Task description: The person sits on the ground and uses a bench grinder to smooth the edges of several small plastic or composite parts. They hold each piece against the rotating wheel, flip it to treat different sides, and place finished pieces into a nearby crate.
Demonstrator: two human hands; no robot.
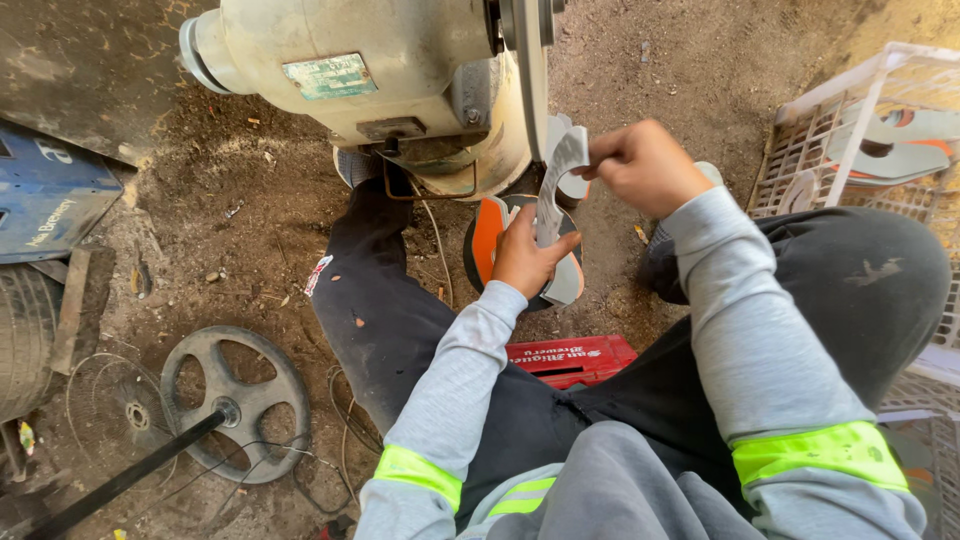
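Beside grinder (400,80), both hands grip metal blade (556,180), crate (860,140) right

Nameplate (329,76): small rectangular green-grey metal plate, fixed on the side of the cream machine housing (360,60), top centre, slightly tilted.

Blue sign panel (45,195): flat, blue with white lettering, lying on the dirt at the left edge.

Red crate (572,358): red plastic with white lettering, under the seated person's legs.

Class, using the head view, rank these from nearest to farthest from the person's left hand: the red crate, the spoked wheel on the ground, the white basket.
1. red crate: just below the left hand.
2. white basket: far right.
3. spoked wheel: lower left, on the dirt.
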